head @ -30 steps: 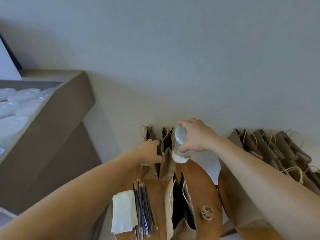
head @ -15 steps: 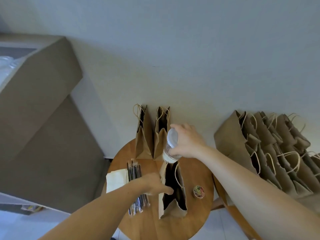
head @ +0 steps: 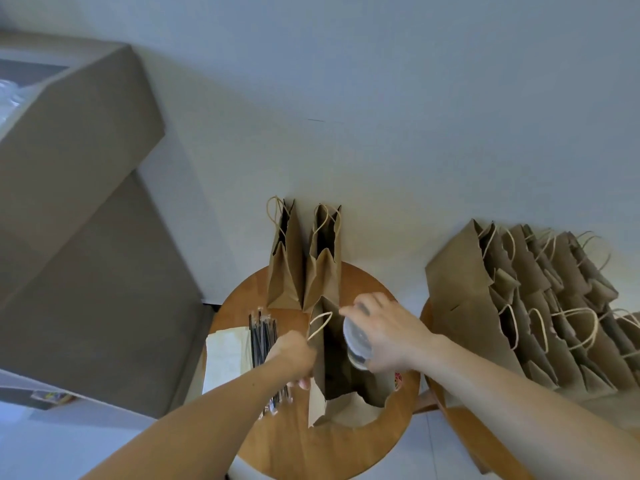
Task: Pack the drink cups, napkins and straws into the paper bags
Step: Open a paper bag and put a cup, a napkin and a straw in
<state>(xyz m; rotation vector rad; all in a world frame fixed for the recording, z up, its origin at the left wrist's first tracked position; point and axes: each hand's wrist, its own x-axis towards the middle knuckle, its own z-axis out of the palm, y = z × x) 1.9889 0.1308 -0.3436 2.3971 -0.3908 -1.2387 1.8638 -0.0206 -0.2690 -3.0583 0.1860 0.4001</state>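
An open brown paper bag (head: 320, 403) stands at the front of the round wooden table (head: 311, 445). My left hand (head: 294, 355) grips the bag's left edge by its handle. My right hand (head: 384, 336) holds a clear lidded drink cup (head: 356, 342), tilted, over the bag's mouth. Two more paper bags (head: 285, 265) (head: 323, 268) stand at the table's back edge. Black wrapped straws (head: 263, 337) and a stack of white napkins (head: 227, 355) lie on the table's left side, partly hidden by my left arm.
A row of several brown paper bags (head: 519, 306) leans on a second wooden table at the right. A big cardboard box (head: 69, 168) with clear cups inside sits at the left. A small round patterned object (head: 398, 379) peeks out under my right wrist.
My left hand left the back bags and took the front bag's left edge. My right hand brought the cup down from near the back bags to the front bag's mouth.
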